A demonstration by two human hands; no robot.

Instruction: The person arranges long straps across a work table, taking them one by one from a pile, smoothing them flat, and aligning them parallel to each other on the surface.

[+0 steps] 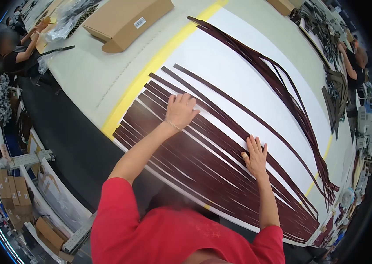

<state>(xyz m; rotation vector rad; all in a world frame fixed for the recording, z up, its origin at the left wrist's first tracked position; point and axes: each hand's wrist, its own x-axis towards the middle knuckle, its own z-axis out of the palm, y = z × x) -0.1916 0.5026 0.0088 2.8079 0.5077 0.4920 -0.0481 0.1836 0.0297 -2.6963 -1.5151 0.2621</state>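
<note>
Many long, dark maroon strips [186, 152] lie side by side on a white sheet [186, 53] on the table. My left hand [180, 111] rests on the strips near their left ends, its fingers bent and pressed down; whether it grips one is hard to make out. Further right, my right hand [255, 156] lies with fingers spread on the strips. Beyond my hands, a few separate strips [221, 92] curve across the sheet. A loose bundle of strips [278, 83] lies at the sheet's far side.
Yellow tape [150, 70] runs along the sheet's left edge. A cardboard box [126, 22] is on the table's far left. One person [19, 55] is at the upper left, another [356, 61] at the right beside dark straps [334, 97]. Cartons [14, 189] stand at the lower left.
</note>
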